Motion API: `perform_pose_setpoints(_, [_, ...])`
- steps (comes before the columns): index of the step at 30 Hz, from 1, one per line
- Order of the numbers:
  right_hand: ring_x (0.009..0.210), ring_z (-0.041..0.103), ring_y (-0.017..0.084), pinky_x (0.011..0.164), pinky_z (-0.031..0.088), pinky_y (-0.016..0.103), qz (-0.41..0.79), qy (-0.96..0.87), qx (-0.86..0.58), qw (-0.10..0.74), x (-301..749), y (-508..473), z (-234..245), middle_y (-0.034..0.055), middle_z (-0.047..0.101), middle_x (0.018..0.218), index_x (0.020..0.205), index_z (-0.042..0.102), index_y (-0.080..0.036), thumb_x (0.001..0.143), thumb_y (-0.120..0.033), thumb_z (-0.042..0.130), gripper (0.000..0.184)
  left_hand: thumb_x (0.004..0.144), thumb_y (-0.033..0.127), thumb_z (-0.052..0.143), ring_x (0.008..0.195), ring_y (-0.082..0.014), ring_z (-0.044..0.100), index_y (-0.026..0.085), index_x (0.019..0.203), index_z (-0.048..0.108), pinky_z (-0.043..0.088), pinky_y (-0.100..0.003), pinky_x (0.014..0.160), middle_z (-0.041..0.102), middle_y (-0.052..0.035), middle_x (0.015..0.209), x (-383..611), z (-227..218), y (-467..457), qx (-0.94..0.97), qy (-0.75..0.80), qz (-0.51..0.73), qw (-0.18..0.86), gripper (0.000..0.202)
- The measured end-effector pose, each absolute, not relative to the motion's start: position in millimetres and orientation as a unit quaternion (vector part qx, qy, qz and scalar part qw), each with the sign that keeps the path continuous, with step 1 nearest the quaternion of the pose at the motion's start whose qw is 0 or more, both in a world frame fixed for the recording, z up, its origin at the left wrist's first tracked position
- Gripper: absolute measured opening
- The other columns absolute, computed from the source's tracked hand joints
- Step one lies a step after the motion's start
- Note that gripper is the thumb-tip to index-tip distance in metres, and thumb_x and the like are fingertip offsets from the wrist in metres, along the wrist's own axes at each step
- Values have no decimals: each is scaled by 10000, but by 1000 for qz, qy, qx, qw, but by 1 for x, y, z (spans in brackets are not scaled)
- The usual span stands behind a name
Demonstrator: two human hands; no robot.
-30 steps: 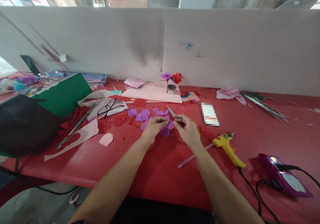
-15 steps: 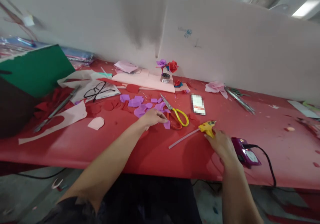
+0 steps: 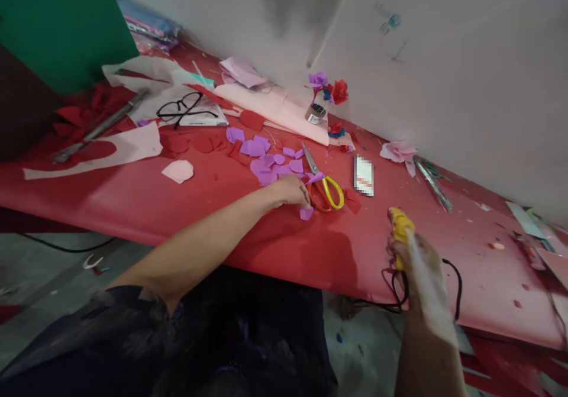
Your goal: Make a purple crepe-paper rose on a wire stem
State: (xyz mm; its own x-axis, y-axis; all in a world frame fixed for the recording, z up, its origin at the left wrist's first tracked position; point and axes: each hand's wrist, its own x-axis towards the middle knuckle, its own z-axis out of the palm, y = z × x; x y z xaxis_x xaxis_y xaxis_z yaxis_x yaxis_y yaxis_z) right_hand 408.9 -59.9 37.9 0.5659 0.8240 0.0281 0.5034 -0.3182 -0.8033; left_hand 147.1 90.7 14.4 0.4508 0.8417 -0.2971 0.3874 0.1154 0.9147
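Just in from the front edge of the red-covered table (image 3: 373, 231), right of ctr: right hand (image 3: 419, 261) curled round the yellow plastic glue gun (image 3: 403, 226); blurred translucent glue stick (image 3: 420, 276) shows out its rear, over the wrist. Nozzle tip hard to make out. Left hand (image 3: 290, 191) nearer mid front edge, fingers drawn narrow, looks to be pinching a small purple paper-like pc (image 3: 306, 213), just beside metal-bladed scissors w/ yellow & red loop handles (image 3: 312, 165), lying on table.

Status AFAICT: much cutting done, judging by loose purple paper-like scraps (image 3: 265, 172) left of scissors, plus flat red paper-like scraps (image 3: 177, 142) further left. 2 blooms look finished: purple rose-shaped flower (image 3: 318, 80) & red rose-shaped flower (image 3: 339, 92), stems seemingly in brown tape roll (image 3: 316, 113), toward back edge.

Left: purple scraps loose, some overlapping, none visibly joined. Gun & held pc well apart, so no glue going on rn; can't tell if pc has any. Reads as early gluing stage.
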Motion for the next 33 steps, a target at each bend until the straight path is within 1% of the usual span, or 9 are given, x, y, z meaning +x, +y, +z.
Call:
perform_pose_setpoints(1, [480,467,114,373,316,206,238,-401,-770,435,399,-64,42,-9,561,658,922,609,-196,665,-371,648,313,495,76,748,570,-162,554,181,443,655,410,-273,579,606,-16,471,147,15,90,635,485,200,567,150])
perform_pose_setpoints(3, [477,441,104,372,291,200,313,-396,-721,475,382,-70,48,-15,543,639,872,600,-201,670,-310,614,231,504,64,732,578,-179,571,181,439,649,417,-280,581,617,-33,484,147,16,89,639,487,188,565,157])
perform_pose_setpoints(5, [450,405,92,376,286,205,375,-400,-687,476,366,-74,49,-25,517,590,855,600,-183,673,-278,617,206,515,57,712,606,-196,590,181,455,657,423,-285,591,638,-49,519,147,16,89,647,490,172,558,149])
perform_pose_setpoints(7, [401,362,75,359,264,201,409,-400,-685,451,353,-77,46,-49,474,518,852,601,-164,688,-303,657,222,514,58,709,611,-199,591,182,461,661,421,-281,593,643,-49,529,147,15,89,656,491,164,550,143])
perform_pose_setpoints(11, [338,370,75,326,275,197,418,-402,-722,379,330,-81,38,-71,451,435,838,602,-154,689,-438,713,340,440,44,750,560,-173,552,192,418,638,399,-258,578,579,-9,439,148,15,90,666,497,179,527,187])
perform_pose_setpoints(16, [335,429,87,337,323,201,392,-439,-741,324,312,-80,31,-48,482,422,725,591,-160,725,-486,682,338,417,32,764,623,-191,565,194,390,603,401,-262,613,536,-4,429,150,11,92,666,501,185,521,231])
perform_pose_setpoints(22, [299,411,88,323,307,197,414,-469,-719,303,306,-78,27,-52,455,381,712,581,-170,820,-531,566,378,365,-85,705,682,-216,565,193,387,559,401,-294,676,416,28,376,151,5,92,603,479,247,589,315])
perform_pose_setpoints(28, [309,446,102,333,329,204,421,-484,-719,267,303,-76,24,-45,470,391,685,571,-181,832,-555,541,403,378,-30,762,585,-194,538,195,355,546,411,-297,656,437,24,354,152,7,93,658,496,203,529,313])
perform_pose_setpoints(33, [300,440,105,324,323,206,428,-473,-721,270,301,-75,24,-49,472,384,672,563,-187,813,-567,551,406,335,-34,770,520,-155,510,210,346,542,406,-266,626,386,60,309,151,7,94,646,499,248,521,334])
